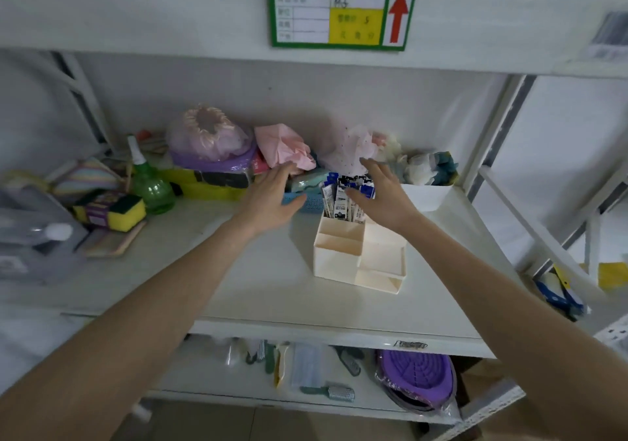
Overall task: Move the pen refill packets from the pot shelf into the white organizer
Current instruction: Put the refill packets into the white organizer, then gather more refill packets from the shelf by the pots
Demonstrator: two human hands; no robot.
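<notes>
A white organizer (360,253) sits on a shelf (265,281), with pen refill packets (343,199) standing upright in its tall back compartment. The left hand (272,199) and right hand (380,196) hover on either side of the packets, fingers spread, holding nothing. It seems best to tuck leaning packets gently inward without tipping the organizer.

The shelf (272,281) lies bare in front of and to the left of the white organizer (360,253), leaving open room to reach in from the front edge. Behind the organizer the way is crowded: a blue basket (311,203), pink paper (283,148) and a white bin (428,196) stand close. On the left, a green spray bottle (149,182) and sponges (112,211) block the way. The shelf above (170,16) limits height.
</notes>
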